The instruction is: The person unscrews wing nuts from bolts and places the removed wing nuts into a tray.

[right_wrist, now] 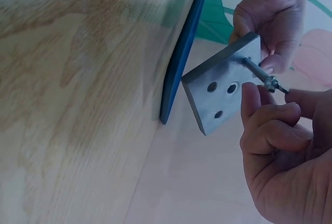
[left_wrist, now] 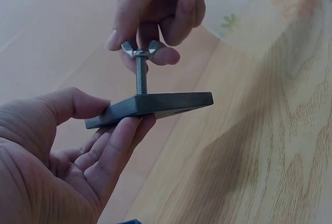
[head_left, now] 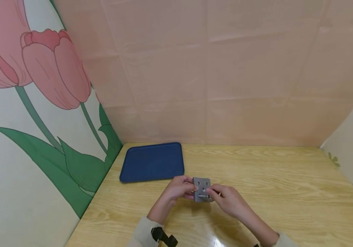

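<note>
My left hand (head_left: pixel 179 188) pinches a square grey plate (right_wrist: pixel 220 73) by one edge, thumb on one face and fingers under the other. Several round holes show in the plate's face. From a corner of it stands a threaded bolt (left_wrist: pixel 141 79), with a wing nut (left_wrist: pixel 140 53) near its outer end. At the wing nut is my right hand (head_left: pixel 229 200), thumb on one side and curled fingers on the other. Both hands hold these parts above the table, as the left wrist view shows.
A blue tray (head_left: pixel 153 163) lies on the wood-grain table (head_left: pixel 275 185), behind and left of my hands. A pinkish sheet (head_left: pixel 207 75) hangs along the back. To the left is a wall with painted tulips (head_left: pixel 56 68).
</note>
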The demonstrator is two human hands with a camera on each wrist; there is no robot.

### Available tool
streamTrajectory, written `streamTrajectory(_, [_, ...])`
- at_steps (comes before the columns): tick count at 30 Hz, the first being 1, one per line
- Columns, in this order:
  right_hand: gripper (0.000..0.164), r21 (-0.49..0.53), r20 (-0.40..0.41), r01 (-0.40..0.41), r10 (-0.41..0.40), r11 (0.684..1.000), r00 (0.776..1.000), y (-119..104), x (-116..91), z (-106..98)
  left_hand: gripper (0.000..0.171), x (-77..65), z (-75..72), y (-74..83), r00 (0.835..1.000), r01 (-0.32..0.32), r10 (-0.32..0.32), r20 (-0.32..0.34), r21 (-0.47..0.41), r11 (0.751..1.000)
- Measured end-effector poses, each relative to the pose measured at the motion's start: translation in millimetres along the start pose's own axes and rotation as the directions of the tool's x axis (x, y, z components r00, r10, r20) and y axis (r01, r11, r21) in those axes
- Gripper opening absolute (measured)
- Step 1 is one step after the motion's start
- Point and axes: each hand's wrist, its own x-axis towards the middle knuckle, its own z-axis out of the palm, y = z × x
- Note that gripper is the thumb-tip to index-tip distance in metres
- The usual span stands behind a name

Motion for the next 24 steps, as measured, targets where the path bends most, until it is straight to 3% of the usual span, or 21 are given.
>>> streamTrajectory(10, [0.014, -0.020, 0.049, 0.042, -0.041, 0.999, 0.998, -3.6, -2.1, -0.4, 0.021, 0.7, -0.8, -0.8, 1.000, 0.011, -0.011, -0.007, -0.002, 1.000])
streamTrajectory(24, [0.017, -0.081, -0.008, 0.138, -0.139, 0.987, 0.990, -10.8, -4.8, 2.4, 0.022, -1.0, -3.5, -2.2, 1.000, 0.004, -0.004, -0.001, -0.008, 1.000])
